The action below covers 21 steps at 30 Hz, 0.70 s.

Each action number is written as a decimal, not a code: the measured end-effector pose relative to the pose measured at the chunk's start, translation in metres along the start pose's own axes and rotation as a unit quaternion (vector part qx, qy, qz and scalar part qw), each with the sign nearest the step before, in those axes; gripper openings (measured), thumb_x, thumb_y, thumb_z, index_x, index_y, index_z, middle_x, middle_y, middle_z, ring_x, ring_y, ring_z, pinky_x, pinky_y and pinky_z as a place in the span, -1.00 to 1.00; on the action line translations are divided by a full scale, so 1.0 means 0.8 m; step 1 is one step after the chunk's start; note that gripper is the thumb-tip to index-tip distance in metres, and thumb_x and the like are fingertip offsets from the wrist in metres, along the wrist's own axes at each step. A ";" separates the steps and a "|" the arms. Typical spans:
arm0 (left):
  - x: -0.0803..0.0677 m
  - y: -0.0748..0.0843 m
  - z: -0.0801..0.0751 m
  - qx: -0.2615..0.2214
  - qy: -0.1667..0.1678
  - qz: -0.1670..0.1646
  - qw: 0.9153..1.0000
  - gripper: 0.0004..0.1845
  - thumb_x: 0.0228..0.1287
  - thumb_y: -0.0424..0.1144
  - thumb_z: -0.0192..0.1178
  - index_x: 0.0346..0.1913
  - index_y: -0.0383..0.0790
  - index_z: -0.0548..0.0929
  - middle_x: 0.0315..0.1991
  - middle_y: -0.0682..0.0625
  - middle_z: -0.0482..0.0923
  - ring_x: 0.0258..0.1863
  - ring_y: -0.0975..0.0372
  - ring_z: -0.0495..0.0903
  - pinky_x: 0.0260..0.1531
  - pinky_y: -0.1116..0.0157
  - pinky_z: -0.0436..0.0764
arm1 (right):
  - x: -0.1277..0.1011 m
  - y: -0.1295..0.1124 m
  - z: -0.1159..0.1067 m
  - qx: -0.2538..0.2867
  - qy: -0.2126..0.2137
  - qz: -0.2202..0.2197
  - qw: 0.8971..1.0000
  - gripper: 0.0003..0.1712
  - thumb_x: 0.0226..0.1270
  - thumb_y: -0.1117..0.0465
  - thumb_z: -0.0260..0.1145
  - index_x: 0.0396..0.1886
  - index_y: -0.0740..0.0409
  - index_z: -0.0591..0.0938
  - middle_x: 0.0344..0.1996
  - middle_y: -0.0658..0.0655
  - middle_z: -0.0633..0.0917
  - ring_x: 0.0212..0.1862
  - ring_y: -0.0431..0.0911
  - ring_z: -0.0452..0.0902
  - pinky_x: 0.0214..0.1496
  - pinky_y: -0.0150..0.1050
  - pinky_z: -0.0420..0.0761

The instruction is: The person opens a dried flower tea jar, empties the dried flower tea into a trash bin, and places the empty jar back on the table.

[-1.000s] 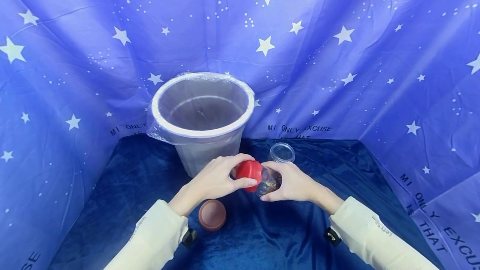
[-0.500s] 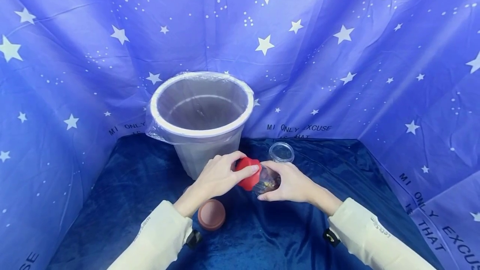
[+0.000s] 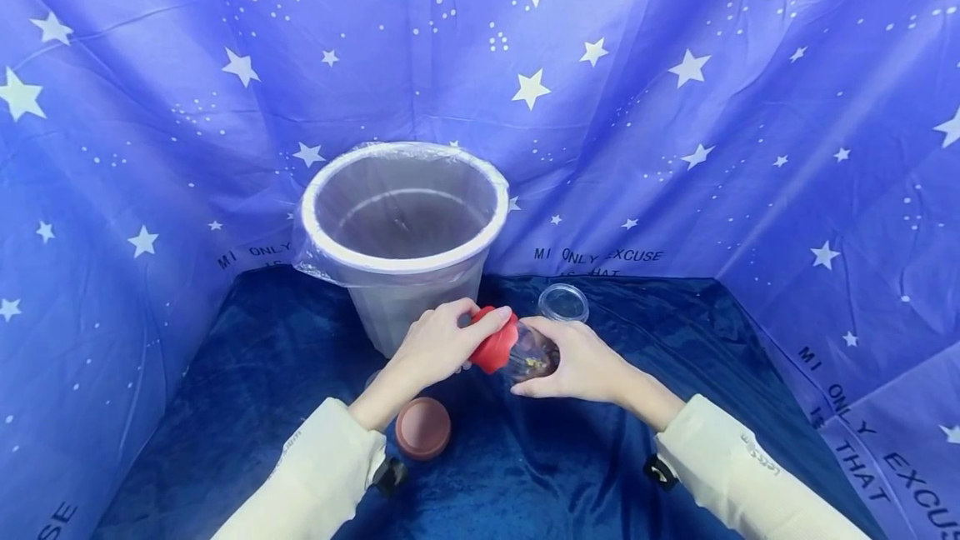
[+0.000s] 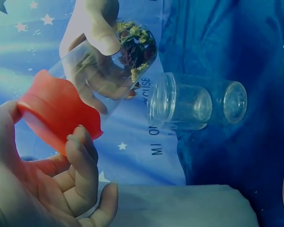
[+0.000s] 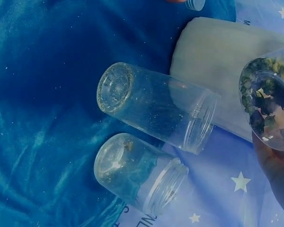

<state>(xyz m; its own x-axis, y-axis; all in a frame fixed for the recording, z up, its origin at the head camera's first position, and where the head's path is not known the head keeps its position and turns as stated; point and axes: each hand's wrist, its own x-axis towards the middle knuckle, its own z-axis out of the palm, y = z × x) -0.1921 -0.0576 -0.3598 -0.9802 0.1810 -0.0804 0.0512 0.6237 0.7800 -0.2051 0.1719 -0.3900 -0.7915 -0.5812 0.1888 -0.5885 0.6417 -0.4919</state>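
Above the blue cloth my right hand (image 3: 579, 362) grips a clear jar (image 3: 531, 352) that lies tilted, its bottom end holding dried flowers and leaves (image 4: 135, 45). My left hand (image 3: 444, 342) curls round the red lid (image 3: 495, 342) that sits on the jar's mouth, pointing toward the bucket. In the left wrist view the red lid (image 4: 57, 111) rests between my thumb and fingers (image 4: 83, 170). The jar's filled bottom (image 5: 272, 97) shows in the right wrist view.
A grey bucket (image 3: 405, 273) lined with a clear bag stands just behind my hands. A brown lid (image 3: 423, 428) lies on the cloth near my left wrist. Two empty clear jars (image 5: 156, 109) (image 5: 137, 172) stand behind my right hand. Starry blue fabric walls surround the space.
My left hand has turned round the red lid, thumb moving from below to the top, and the lid end has risen slightly toward the bucket. The right hand keeps hold of the jar.
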 end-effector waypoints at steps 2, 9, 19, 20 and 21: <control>0.000 0.000 0.001 -0.005 -0.002 -0.007 1.000 -0.41 0.16 0.51 0.03 -0.33 0.04 0.60 -0.68 0.05 0.59 -0.67 0.20 0.61 -0.52 0.26 0.48 | -0.001 0.000 0.000 -0.003 -0.002 0.001 1.000 -0.15 -0.13 -0.28 0.57 0.18 -0.05 0.55 -0.18 -0.13 0.71 -0.19 -0.32 0.62 -0.13 -0.31 0.64; -0.001 0.001 0.002 -0.014 -0.004 -0.026 1.000 -0.37 0.15 0.52 0.02 -0.40 -0.02 0.58 -0.70 0.00 0.57 -0.68 0.16 0.59 -0.60 0.27 0.47 | -0.002 0.000 0.000 0.002 -0.001 -0.003 1.000 -0.17 -0.13 -0.25 0.58 0.17 -0.06 0.56 -0.19 -0.16 0.72 -0.20 -0.33 0.62 -0.12 -0.31 0.65; -0.003 0.000 -0.002 0.024 -0.050 -0.017 0.998 -0.26 0.24 0.54 -0.21 -0.26 -0.04 0.64 -0.53 0.03 0.67 -0.55 0.22 0.64 -0.40 0.26 0.53 | -0.005 -0.001 -0.002 0.007 -0.004 0.002 1.000 -0.15 -0.14 -0.22 0.59 0.19 -0.05 0.56 -0.20 -0.14 0.73 -0.19 -0.33 0.62 -0.10 -0.28 0.65; -0.003 -0.001 -0.003 0.026 -0.052 -0.010 0.998 -0.26 0.26 0.53 -0.23 -0.20 -0.01 0.66 -0.45 0.05 0.70 -0.45 0.23 0.66 -0.33 0.24 0.54 | -0.005 0.000 -0.002 0.011 -0.003 0.003 1.000 -0.16 -0.13 -0.21 0.59 0.19 -0.05 0.56 -0.20 -0.14 0.73 -0.20 -0.34 0.62 -0.10 -0.28 0.65; -0.004 -0.002 -0.004 0.026 -0.051 0.000 0.998 -0.28 0.29 0.51 -0.24 -0.11 0.01 0.66 -0.35 0.06 0.71 -0.34 0.22 0.68 -0.24 0.21 0.56 | -0.006 0.000 -0.002 0.014 -0.002 0.004 1.000 -0.16 -0.13 -0.21 0.59 0.19 -0.06 0.55 -0.21 -0.16 0.72 -0.20 -0.34 0.62 -0.10 -0.28 0.65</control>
<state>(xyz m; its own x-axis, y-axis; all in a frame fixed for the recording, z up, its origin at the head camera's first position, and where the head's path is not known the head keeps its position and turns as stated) -0.1899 -0.0614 -0.3586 -0.9560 0.2551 -0.1451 0.0633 0.6620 0.7468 -0.2019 0.1758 -0.3894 -0.7953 -0.5786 0.1808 -0.5772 0.6317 -0.5175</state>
